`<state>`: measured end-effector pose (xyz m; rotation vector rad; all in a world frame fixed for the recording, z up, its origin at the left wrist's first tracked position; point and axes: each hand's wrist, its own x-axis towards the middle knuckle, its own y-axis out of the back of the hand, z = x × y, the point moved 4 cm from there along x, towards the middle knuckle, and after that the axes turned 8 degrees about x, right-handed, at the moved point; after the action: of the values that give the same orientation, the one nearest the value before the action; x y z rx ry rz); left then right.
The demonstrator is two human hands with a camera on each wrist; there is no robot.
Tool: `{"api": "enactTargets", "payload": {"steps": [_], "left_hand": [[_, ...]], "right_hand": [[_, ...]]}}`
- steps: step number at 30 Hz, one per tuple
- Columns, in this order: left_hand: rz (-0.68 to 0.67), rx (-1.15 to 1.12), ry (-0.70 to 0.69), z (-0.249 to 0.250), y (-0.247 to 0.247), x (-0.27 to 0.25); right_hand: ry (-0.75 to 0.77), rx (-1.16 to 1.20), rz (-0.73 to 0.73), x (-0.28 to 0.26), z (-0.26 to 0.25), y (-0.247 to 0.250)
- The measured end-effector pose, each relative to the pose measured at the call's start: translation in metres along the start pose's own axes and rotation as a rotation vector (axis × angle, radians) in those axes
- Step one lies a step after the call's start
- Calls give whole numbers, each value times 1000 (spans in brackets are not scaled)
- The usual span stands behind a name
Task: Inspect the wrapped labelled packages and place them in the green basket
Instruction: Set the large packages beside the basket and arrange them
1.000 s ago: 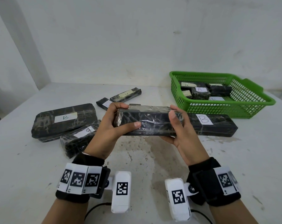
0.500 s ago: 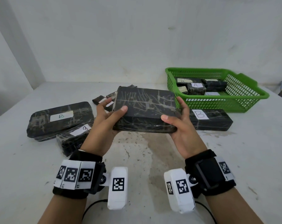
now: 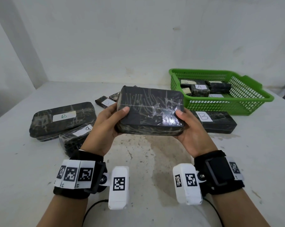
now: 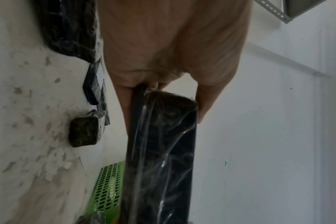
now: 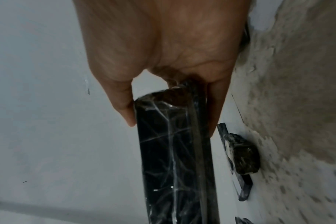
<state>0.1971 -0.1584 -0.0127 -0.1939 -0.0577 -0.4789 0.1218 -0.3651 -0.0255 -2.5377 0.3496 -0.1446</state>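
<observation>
Both hands clamp one wrapped package point(image 3: 149, 112) by its short ends: left hand point(image 3: 105, 126) with thumb curled over the top face and fingers underneath, right hand point(image 3: 190, 128) mirrored on the other end. Wrist views confirm it, thumb on one broad face, fingers on the other, edge of the package running away from each palm point(image 4: 159, 151) point(image 5: 173, 151). Package is held clear of the table point(image 3: 138, 161), above its middle, tilted so the broad face is toward the head camera. No label visible on that face; film wrinkled, glare spot near the right thumb. Judgement: end grip keeps the broad faces unobstructed for inspection, and the label is probably on the side turned away, so inspection not finished.

Outward from the grip:
- Long package marked B point(image 3: 215, 122) lies on the table just behind the right hand, along the front wall of the green basket point(image 3: 220, 104), label up.
- Basket stands toward the far right corner of the table; several small packages already inside, one reading A point(image 3: 200, 89).
- Left side of the table: a large package marked B point(image 3: 63, 120) resting partly on a smaller labelled one point(image 3: 76, 138), letter unclear.
- Two small packages point(image 3: 105, 101) near the far edge, behind the held one.

Judgement: labels left face-up for quick reading; four or five packages remain outside the basket
</observation>
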Motion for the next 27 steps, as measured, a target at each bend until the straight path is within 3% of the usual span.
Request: {"api": "enactTargets", "payload": {"steps": [9, 13, 18, 27], "left_hand": [[-40, -31, 19, 3, -5, -4], [54, -15, 31, 4, -5, -4], [51, -14, 44, 5, -4, -4], [37, 42, 93, 7, -9, -8]], "right_hand": [[82, -137, 43, -1, 0, -2], [71, -182, 9, -3, 1, -6], [97, -191, -40, -6, -5, -8], [81, -187, 51, -4, -1, -3]]}}
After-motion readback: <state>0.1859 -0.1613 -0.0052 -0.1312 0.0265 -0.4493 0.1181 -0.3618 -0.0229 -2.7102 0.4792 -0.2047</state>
